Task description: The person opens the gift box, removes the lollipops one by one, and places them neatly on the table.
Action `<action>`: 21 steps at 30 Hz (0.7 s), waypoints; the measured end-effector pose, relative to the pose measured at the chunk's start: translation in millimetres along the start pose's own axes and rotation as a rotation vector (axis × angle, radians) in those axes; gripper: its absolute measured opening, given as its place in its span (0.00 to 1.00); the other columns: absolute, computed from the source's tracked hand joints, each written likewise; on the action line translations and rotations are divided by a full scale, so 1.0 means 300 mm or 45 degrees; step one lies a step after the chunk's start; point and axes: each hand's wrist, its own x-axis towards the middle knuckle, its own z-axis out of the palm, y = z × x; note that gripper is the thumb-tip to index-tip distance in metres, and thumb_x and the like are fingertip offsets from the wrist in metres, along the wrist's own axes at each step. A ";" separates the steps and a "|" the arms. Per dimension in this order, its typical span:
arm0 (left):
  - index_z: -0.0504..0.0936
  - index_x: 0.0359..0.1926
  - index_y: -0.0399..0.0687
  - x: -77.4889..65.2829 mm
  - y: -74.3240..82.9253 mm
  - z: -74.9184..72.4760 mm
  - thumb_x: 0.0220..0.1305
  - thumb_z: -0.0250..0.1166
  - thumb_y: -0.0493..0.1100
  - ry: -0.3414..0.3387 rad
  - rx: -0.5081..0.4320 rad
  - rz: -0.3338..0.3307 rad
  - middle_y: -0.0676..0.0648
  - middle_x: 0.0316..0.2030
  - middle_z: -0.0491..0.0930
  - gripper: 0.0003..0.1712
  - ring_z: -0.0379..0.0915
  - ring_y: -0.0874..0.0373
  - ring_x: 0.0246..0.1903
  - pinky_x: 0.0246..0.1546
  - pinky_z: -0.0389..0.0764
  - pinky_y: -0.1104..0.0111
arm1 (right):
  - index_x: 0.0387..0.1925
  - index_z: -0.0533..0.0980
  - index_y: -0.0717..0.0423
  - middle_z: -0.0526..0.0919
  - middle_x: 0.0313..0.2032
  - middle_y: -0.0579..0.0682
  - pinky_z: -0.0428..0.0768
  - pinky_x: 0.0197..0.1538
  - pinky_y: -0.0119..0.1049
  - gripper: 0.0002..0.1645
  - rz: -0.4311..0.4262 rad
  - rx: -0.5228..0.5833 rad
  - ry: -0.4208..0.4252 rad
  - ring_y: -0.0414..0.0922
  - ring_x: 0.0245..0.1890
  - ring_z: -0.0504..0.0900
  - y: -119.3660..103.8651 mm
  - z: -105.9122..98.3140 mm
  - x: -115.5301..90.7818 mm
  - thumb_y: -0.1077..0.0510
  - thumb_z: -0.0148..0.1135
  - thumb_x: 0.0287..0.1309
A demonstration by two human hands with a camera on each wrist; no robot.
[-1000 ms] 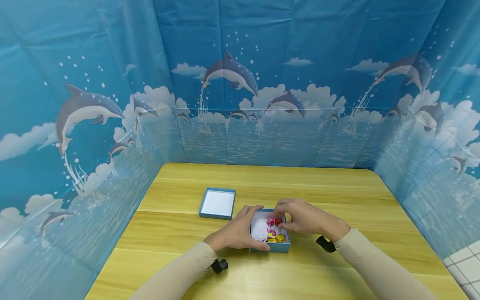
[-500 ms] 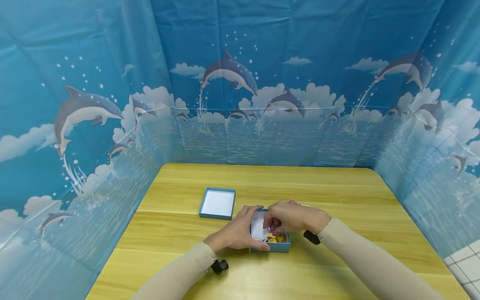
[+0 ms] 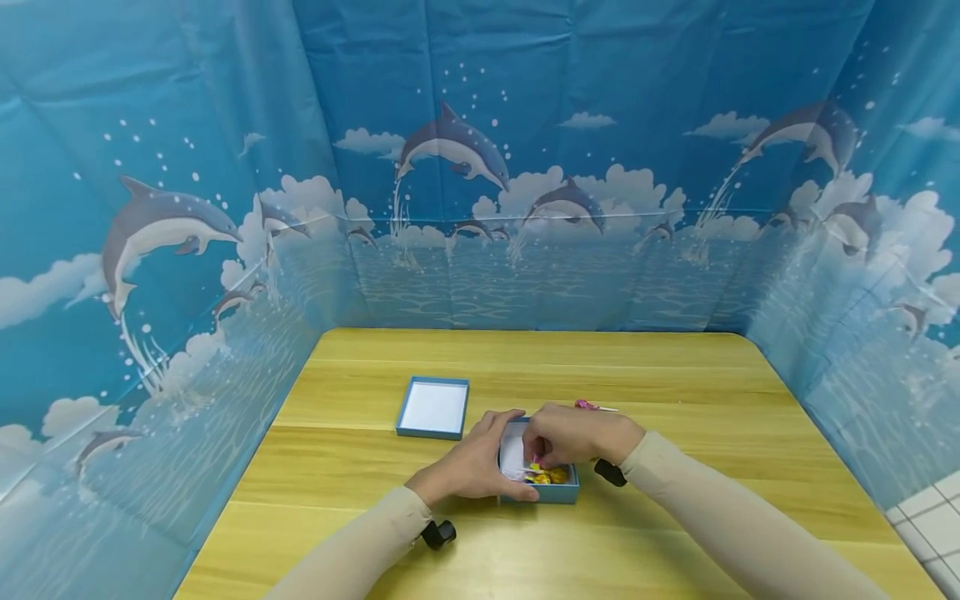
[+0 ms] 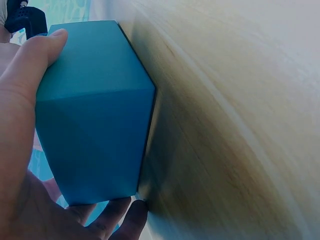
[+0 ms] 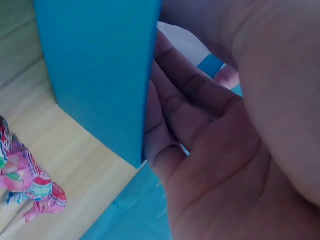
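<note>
My left hand (image 3: 471, 465) grips the blue open box (image 3: 551, 493) from its left side, thumb on the near wall, fingers toward the far side. In the left wrist view, the same box (image 4: 95, 135) stands on the table within the hand's spread. My right hand (image 3: 573, 435) reaches into the box, its curled fingertips pinching a pink lollipop (image 3: 536, 461), mostly covered by the hand. Yellow-wrapped lollipops (image 3: 555, 476) lie at the box's near end. In the right wrist view, the right hand (image 5: 215, 165) bends over the box wall (image 5: 100, 75).
A blue box lid (image 3: 433, 407) lies inside-up, left of the box. Behind the right hand, a pink lollipop (image 3: 587, 405) with a white stick lies on the wooden table (image 3: 360, 375); the right wrist view shows several wrapped lollipops (image 5: 30, 175) there. Dolphin-print curtains (image 3: 525, 250) enclose the table.
My right hand has shifted left and deeper over the box, from the red lollipop to the pink one. The lollipop on the table has come into view behind it. The left hand stays put.
</note>
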 end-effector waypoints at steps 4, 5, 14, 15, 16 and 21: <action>0.54 0.96 0.60 -0.002 0.000 0.001 0.61 0.85 0.75 0.003 -0.004 0.009 0.44 0.84 0.67 0.74 0.74 0.55 0.64 0.60 0.83 0.64 | 0.42 0.94 0.50 0.95 0.38 0.42 0.86 0.45 0.26 0.07 0.009 -0.018 -0.001 0.31 0.36 0.84 -0.002 0.005 0.005 0.66 0.81 0.72; 0.54 0.96 0.60 -0.003 0.001 0.000 0.61 0.85 0.75 0.004 -0.007 0.009 0.44 0.84 0.67 0.74 0.74 0.55 0.64 0.60 0.83 0.64 | 0.42 0.94 0.50 0.95 0.38 0.43 0.86 0.46 0.27 0.07 0.011 -0.022 -0.001 0.31 0.36 0.85 -0.003 0.006 0.005 0.66 0.81 0.73; 0.55 0.95 0.62 -0.006 0.005 -0.005 0.61 0.85 0.75 0.001 -0.024 0.000 0.44 0.81 0.69 0.73 0.75 0.54 0.63 0.59 0.83 0.64 | 0.43 0.95 0.50 0.95 0.37 0.42 0.86 0.45 0.26 0.06 0.019 -0.042 0.005 0.31 0.35 0.85 -0.005 0.007 0.005 0.64 0.80 0.74; 0.54 0.95 0.62 -0.006 0.006 -0.006 0.61 0.85 0.75 0.000 -0.026 -0.001 0.44 0.82 0.69 0.73 0.75 0.54 0.63 0.59 0.83 0.64 | 0.42 0.95 0.50 0.95 0.37 0.41 0.86 0.45 0.26 0.06 0.017 -0.040 0.007 0.31 0.35 0.84 -0.004 0.007 0.005 0.64 0.80 0.74; 0.54 0.95 0.62 -0.006 0.007 -0.006 0.61 0.85 0.75 -0.001 -0.028 -0.001 0.44 0.82 0.68 0.73 0.75 0.54 0.64 0.60 0.83 0.64 | 0.42 0.95 0.50 0.95 0.37 0.41 0.86 0.45 0.26 0.06 0.013 -0.037 0.008 0.30 0.35 0.84 -0.003 0.008 0.004 0.64 0.80 0.74; 0.54 0.95 0.59 -0.006 0.008 -0.004 0.62 0.85 0.74 -0.001 -0.030 0.001 0.44 0.83 0.68 0.74 0.75 0.53 0.64 0.60 0.84 0.64 | 0.41 0.94 0.49 0.94 0.37 0.40 0.86 0.44 0.26 0.06 -0.002 -0.012 0.027 0.30 0.34 0.83 0.002 0.013 -0.001 0.64 0.80 0.74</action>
